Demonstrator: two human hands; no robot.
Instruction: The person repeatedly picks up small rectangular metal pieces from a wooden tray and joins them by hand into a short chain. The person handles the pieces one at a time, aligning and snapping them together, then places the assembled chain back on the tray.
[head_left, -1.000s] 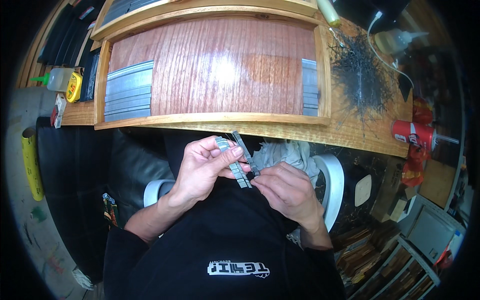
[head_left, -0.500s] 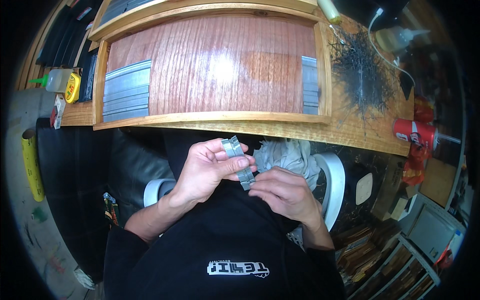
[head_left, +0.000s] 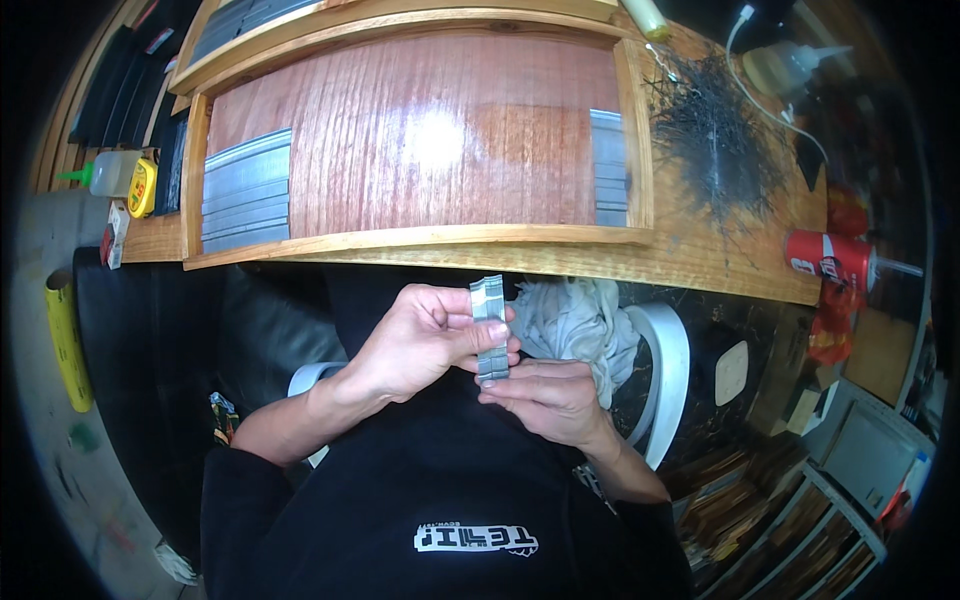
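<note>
Stack of grey metal strips (head_left: 490,326) upright between left hand (head_left: 425,340) and right hand (head_left: 545,398).

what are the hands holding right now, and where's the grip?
A small stack of grey metal strips, held upright. The left hand pinches it around the middle; the right hand supports its lower end from below.
</note>
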